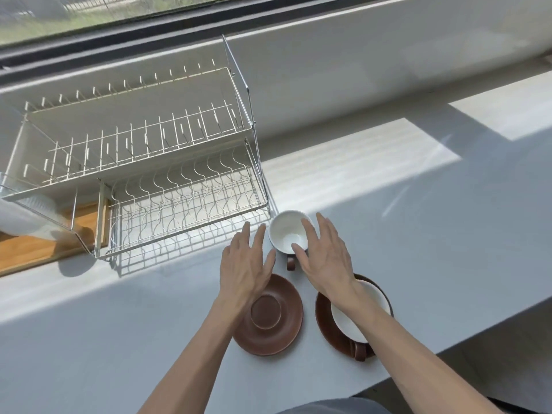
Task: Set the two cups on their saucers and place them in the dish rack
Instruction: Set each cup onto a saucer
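Note:
A white-lined cup with a brown handle (286, 234) stands upright on the counter by the dish rack's front right corner. My right hand (324, 255) hovers over its right side, fingers spread, holding nothing. My left hand (246, 262) is open just left of the cup, above the far edge of a bare brown saucer (270, 316). To the right, a second cup (363, 316) sits on the other brown saucer (324, 316), partly hidden by my right forearm. The white two-tier wire dish rack (185, 204) stands at the left.
A wooden board (38, 246) and white plates (21, 215) lie under the rack's left end. A window sill runs along the back. The grey counter's front edge (448, 348) drops off diagonally at the lower right.

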